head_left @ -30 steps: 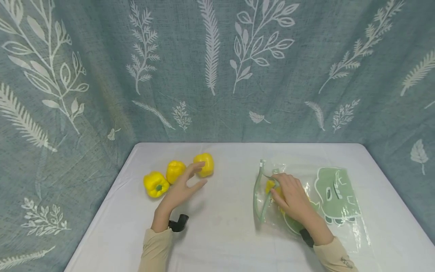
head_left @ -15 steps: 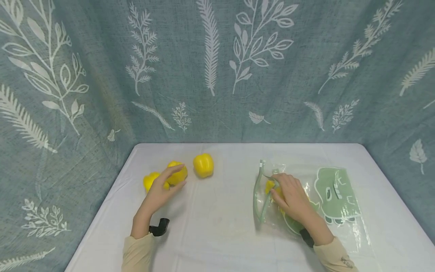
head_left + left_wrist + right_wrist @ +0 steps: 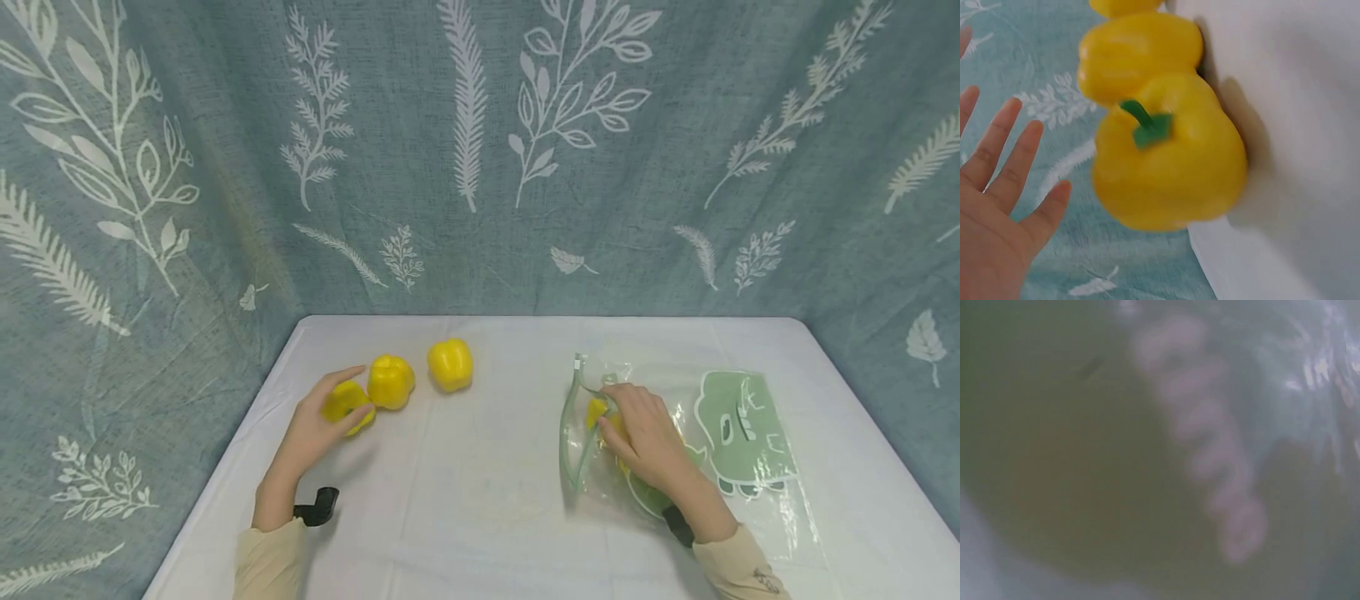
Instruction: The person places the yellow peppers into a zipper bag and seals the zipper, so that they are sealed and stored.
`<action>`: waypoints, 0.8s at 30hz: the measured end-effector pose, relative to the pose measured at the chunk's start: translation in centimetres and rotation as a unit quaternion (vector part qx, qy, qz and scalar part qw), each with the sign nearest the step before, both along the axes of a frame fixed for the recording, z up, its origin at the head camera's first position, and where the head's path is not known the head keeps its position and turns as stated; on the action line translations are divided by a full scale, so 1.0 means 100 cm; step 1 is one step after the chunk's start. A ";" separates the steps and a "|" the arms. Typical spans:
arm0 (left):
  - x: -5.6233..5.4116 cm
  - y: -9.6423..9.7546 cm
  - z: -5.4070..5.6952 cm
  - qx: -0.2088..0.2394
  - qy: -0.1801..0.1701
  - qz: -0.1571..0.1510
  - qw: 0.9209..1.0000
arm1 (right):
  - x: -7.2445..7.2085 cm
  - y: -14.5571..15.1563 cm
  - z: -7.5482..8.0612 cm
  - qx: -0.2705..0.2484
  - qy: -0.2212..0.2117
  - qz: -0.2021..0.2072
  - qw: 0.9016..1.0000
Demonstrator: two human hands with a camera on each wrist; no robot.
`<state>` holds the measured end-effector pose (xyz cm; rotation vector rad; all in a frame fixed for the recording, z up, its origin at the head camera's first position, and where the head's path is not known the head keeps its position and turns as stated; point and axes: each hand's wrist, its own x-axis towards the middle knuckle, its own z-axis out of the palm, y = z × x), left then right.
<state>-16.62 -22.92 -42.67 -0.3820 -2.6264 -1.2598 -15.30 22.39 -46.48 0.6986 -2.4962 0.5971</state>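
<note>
While my right hand [image 3: 641,429] holds the bag [image 3: 750,442], my left hand [image 3: 311,421] reaches the leftmost pepper [image 3: 1169,178]

Over the last second, left moved from the rightmost pepper [image 3: 450,364], past the middle pepper [image 3: 391,382]; all three still sit on the table [image 3: 480,475]. I read this as a change of reach, nothing picked up.

Left fingers: spread, thumb well off the others, holding nothing.

Right fingers: place unchanged, curled on the rim of the bag's mouth; something yellow [image 3: 595,411] shows inside. Fingertip undersides hidden.

View check: head view puts my left hand around the pepper; left wrist view shows a gap beside the thumb, plus the green stem [image 3: 1150,128]. Right wrist view: blurred pale zigzag print [image 3: 1200,419], no fingers.
</note>
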 end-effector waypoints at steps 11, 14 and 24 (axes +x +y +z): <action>-0.004 -0.026 -0.010 0.000 -0.015 0.015 1.000 | 0.001 0.001 0.002 -0.003 -0.014 -0.003 1.000; -0.006 -0.032 -0.013 -0.001 -0.020 0.014 1.000 | 0.001 0.001 0.001 -0.002 -0.007 0.000 1.000; -0.013 -0.049 -0.019 0.013 -0.049 -0.004 0.999 | 0.001 0.000 0.002 -0.001 -0.005 0.000 1.000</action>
